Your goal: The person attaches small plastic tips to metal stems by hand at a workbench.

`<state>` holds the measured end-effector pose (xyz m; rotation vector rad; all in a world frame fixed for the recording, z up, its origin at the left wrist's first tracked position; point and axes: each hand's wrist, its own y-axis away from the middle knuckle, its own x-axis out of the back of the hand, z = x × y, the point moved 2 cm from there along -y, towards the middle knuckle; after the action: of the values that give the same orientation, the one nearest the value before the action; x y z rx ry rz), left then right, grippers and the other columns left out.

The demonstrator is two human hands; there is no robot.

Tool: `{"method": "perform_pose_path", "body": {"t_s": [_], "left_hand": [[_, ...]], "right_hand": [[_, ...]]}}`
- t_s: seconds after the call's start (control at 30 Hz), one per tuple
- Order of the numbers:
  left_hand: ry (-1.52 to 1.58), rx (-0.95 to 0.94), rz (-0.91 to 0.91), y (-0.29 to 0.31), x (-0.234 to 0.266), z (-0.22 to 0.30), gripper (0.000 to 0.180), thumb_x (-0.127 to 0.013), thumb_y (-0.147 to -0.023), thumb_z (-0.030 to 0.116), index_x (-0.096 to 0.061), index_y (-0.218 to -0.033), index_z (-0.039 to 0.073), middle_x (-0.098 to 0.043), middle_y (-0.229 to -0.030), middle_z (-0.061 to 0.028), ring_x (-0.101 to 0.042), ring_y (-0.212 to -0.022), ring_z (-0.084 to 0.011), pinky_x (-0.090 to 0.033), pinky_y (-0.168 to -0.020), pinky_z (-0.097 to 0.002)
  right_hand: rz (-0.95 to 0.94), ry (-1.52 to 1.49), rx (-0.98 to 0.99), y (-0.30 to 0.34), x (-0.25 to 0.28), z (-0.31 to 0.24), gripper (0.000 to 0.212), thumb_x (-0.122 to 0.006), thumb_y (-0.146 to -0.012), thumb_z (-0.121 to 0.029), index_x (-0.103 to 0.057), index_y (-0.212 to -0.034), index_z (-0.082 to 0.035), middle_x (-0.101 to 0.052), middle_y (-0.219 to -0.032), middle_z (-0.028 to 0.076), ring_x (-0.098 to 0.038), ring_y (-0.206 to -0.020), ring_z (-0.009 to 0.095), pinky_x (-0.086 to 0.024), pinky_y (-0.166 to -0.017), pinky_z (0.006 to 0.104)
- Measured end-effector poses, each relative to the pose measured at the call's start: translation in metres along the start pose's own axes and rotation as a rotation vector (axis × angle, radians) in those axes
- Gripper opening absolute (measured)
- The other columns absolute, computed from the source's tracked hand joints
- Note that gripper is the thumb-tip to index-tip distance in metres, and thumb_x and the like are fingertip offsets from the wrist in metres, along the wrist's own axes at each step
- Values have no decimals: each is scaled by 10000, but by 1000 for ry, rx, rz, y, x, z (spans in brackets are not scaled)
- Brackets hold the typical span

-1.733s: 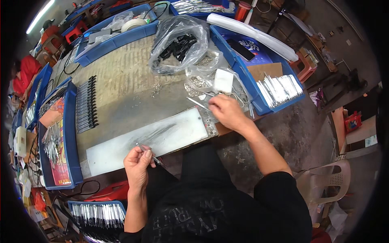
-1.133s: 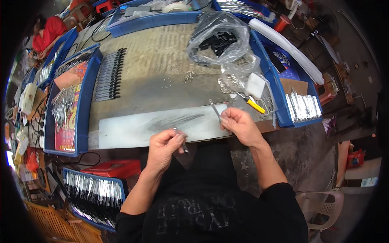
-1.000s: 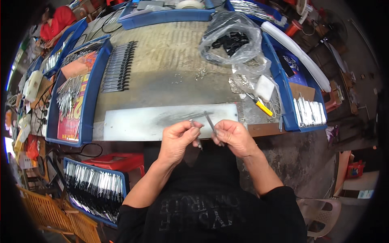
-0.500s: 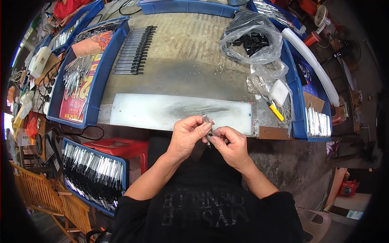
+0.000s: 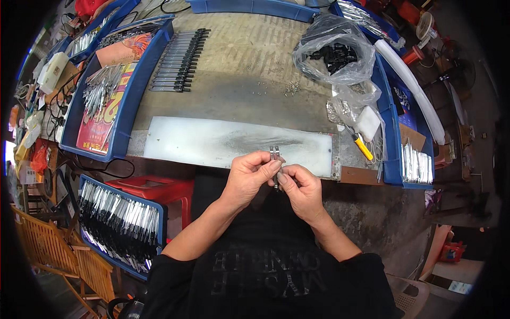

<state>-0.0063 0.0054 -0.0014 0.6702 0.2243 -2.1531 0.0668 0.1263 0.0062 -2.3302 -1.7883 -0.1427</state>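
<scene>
My left hand [image 5: 247, 174] is closed, thumb against fingers, around a couple of slim pens [image 5: 274, 151] whose silvery ends stick up side by side above the fingertips. My right hand [image 5: 303, 190] meets it from the right, thumb and fingers pinched on the lower part of the same pens. Most of the barrels are covered by my fingers, and a small dark end shows below. Both hands are just in front of the white board [image 5: 183, 142] at the table's near edge. Farther off lies a row of clear pens with black grips [image 5: 180, 58].
Small metal tips [image 5: 291, 88] lie scattered mid-table. A clear bag of black parts [image 5: 334, 57] and a yellow-handled tool [image 5: 363, 148] are at right. Blue trays hold pens at left [image 5: 123, 114] and right [image 5: 392, 154]. A pen-filled crate [image 5: 160, 223] and red stool [image 5: 186, 198] stand lower left.
The pens in my hands have turned a little, so two silvery ends now show side by side. My hands stay nearly in place; the view has shifted slightly.
</scene>
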Motion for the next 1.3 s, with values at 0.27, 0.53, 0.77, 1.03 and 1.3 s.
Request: {"method": "perform_pose_path", "body": {"t_s": [0.27,0.53,0.77,1.03,1.3], "left_hand": [[-34,13,10,1,-1,-2,127,-594,-846,101,-619,-878,-20,-586,-791,-35,-520,-614,-76,-440,-565,-193],[-66,-2,2,0,-1,0,122,-606,-838,98,-624,-845,-22,-571,-773,-38,-516,-601,-79,-440,-562,-197],[-86,26,-3,-1,1,1,150,-610,-836,102,-630,-842,-46,-541,-787,-52,-528,-598,-93,-446,-570,-205],[-101,79,6,0,3,4,172,-628,-826,124,-638,-839,-48,-555,-765,-63,-551,-620,-106,-459,-577,-207],[-159,87,0,-1,1,10,170,-630,-824,122,-640,-763,-36,-562,-741,-57,-555,-623,-99,-461,-576,-208]], "right_hand": [[-4,12,12,0,-1,-4,81,-589,-834,-56,-587,-848,24,-597,-733,71,-559,-640,113,-444,-563,243],[-9,131,107,-2,-2,-5,58,-587,-822,-35,-581,-829,23,-594,-708,96,-589,-617,174,-459,-548,269],[2,183,156,-4,-4,-8,46,-585,-814,-20,-571,-818,24,-583,-693,105,-571,-595,189,-447,-533,284],[10,322,277,-6,-5,-9,47,-589,-790,0,-567,-821,27,-557,-681,134,-547,-567,260,-430,-513,325],[10,408,344,-8,-6,-9,45,-592,-779,2,-556,-795,24,-530,-648,127,-551,-569,277,-439,-508,347]]}}
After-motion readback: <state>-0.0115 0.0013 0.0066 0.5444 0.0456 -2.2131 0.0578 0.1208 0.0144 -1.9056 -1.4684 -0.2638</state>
